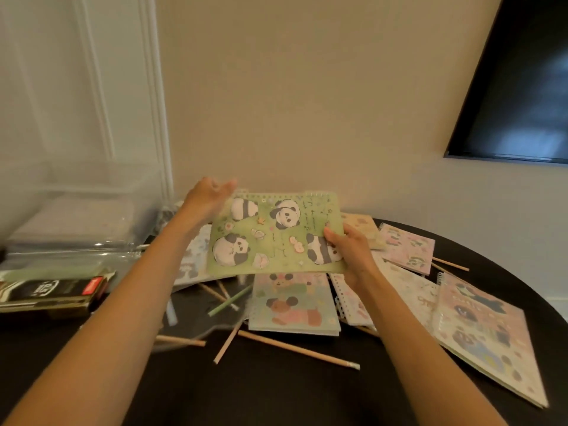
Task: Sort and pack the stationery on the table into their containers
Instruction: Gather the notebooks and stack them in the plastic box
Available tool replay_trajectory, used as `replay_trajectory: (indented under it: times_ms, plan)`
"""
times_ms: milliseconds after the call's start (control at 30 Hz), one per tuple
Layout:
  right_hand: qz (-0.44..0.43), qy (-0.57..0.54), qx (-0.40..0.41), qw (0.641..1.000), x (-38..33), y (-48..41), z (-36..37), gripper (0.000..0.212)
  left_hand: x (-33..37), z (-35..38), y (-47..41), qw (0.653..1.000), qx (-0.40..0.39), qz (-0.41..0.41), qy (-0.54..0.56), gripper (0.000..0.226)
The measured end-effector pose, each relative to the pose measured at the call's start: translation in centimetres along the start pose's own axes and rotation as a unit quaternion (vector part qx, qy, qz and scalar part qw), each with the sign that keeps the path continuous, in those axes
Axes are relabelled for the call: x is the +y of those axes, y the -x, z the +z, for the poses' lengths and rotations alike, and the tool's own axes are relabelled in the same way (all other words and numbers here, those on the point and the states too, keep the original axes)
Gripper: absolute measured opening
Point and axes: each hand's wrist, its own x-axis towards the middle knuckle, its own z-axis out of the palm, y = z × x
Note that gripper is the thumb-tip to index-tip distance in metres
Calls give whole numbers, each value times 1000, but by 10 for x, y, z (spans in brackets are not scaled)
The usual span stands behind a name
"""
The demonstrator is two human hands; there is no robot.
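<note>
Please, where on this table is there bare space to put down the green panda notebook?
The table is bare along its near edge, on this side of the long pencil. A second free patch lies at the near left, in front of the pencil box. The centre and right are crowded with notebooks and loose pencils.

Eight notebooks [292, 305] show, though the overlap may hide more: one panda notebook [276, 235] in the air and seven lying on the one table [276, 395]. Wooden pencils [298, 348]: at least seven, some half covered. One green pen [230, 299] and one pale blue stick [171, 313]. One clear box [92, 176]. Dark packs [52, 292]: two or three, too blurred to tell. Two hands, a left hand [209, 195] and a right hand [350, 250]. One screen [522, 87] on the wall [307, 103]
</note>
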Motion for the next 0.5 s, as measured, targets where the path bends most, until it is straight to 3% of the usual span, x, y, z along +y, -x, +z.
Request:
replay_trajectory:
  times_ms: [100, 233, 400, 500]
  plan:
    - [31, -48, 11, 998, 10, 14, 16, 18, -24, -4, 19, 996, -78, -43, -20, 27]
    - [156, -110, -62, 980, 12, 30, 29, 17, -51, -15, 25, 999, -15, -34, -25, 12]
    - [162, -144, -36, 976, 11, 35, 32, 16, -71, -23, 24, 996, -23, -81, 9, 25]
    - [181, -166, -22, 969, 14, 38, 27, 30, -92, -27, 22, 991, -43, -59, -113, 31]
